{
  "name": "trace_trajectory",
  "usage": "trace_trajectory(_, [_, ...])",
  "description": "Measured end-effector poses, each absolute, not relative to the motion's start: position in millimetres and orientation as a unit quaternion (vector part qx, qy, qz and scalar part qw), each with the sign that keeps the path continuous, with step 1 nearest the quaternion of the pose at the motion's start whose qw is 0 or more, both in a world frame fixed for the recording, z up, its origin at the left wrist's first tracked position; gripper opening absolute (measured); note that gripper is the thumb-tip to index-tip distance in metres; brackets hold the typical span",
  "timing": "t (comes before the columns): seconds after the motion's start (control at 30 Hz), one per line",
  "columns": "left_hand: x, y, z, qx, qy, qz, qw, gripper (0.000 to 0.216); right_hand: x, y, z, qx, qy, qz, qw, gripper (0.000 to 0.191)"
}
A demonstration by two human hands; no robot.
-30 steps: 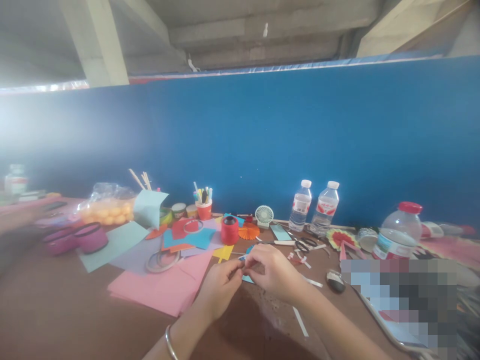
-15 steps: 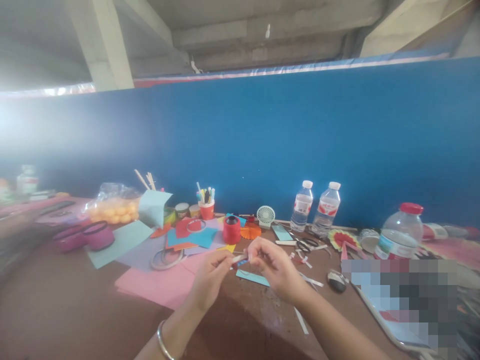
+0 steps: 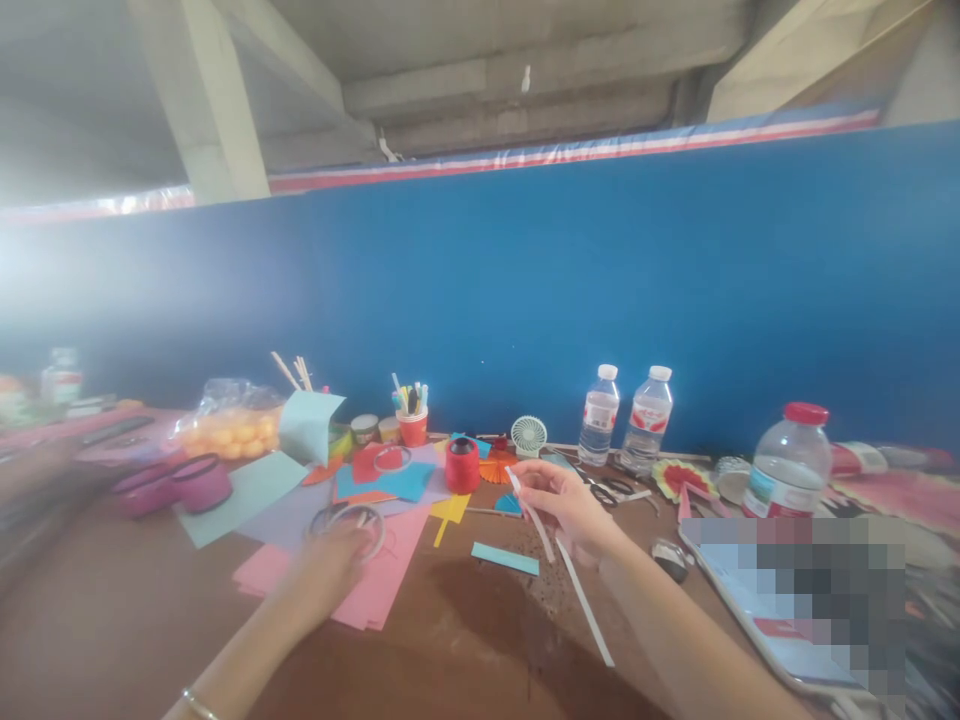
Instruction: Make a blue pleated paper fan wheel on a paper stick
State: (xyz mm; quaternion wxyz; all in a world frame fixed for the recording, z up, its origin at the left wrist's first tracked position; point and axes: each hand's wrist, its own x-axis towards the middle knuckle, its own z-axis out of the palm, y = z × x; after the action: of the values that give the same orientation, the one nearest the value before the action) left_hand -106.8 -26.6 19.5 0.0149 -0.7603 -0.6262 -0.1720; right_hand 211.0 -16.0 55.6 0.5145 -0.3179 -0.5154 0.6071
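Note:
My left hand [image 3: 334,570], blurred by motion, has its fingers closed at a roll of clear tape [image 3: 373,540] over the pink paper [image 3: 394,570]. Part of the roll is hidden by the hand. Pinched between the thumb and fingers of my right hand [image 3: 570,507] is a narrow white strip [image 3: 538,530], its lower end hanging toward the table. Just behind those fingers shows a small blue paper piece [image 3: 508,503]; whether the hand touches it I cannot tell. A second white strip [image 3: 586,608] and a light blue strip [image 3: 505,559] lie on the table nearby.
Beyond the hands stand a red spool [image 3: 462,467], a cup of pens [image 3: 412,428], a small fan [image 3: 529,435] and water bottles [image 3: 598,425]. Scissors [image 3: 611,490] lie behind my right hand. To the right are a mouse [image 3: 670,560] and a large red-capped bottle [image 3: 787,465].
My hands were together over a small piece; they are now apart. The left has swung left to the tape roll, which has shifted slightly right. A white strip now hangs from the right.

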Motion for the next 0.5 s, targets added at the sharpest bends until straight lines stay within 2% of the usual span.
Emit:
trace_trajectory(0.1, [-82.8,-31.0,31.5,-0.767,-0.591,-0.242,-0.065,0.031,209.1,-17.9,53.3,-0.315,-0.515,0.622,0.499,0.025])
trace_trajectory(0.2, [-36.5,-30.7,54.4,-0.744,-0.547,-0.306,-0.231,0.029,204.6,-20.1,48.9,-0.307,-0.527,0.632,0.478,0.028])
trace_trajectory(0.27, [-5.8,-26.4,66.0,-0.734,-0.500,-0.356,-0.290,0.029,201.7,-20.2,44.2,-0.296,-0.531,0.644,0.464,0.029])
trace_trajectory(0.37, [23.3,-17.1,70.4,-0.732,-0.479,-0.378,-0.302,0.023,198.7,-18.6,36.5,-0.286,-0.533,0.658,0.448,0.029])
trace_trajectory(0.5, [31.8,-9.1,59.0,-0.729,-0.493,-0.397,-0.258,0.018,194.6,-15.4,28.8,-0.304,-0.539,0.643,0.451,0.025])
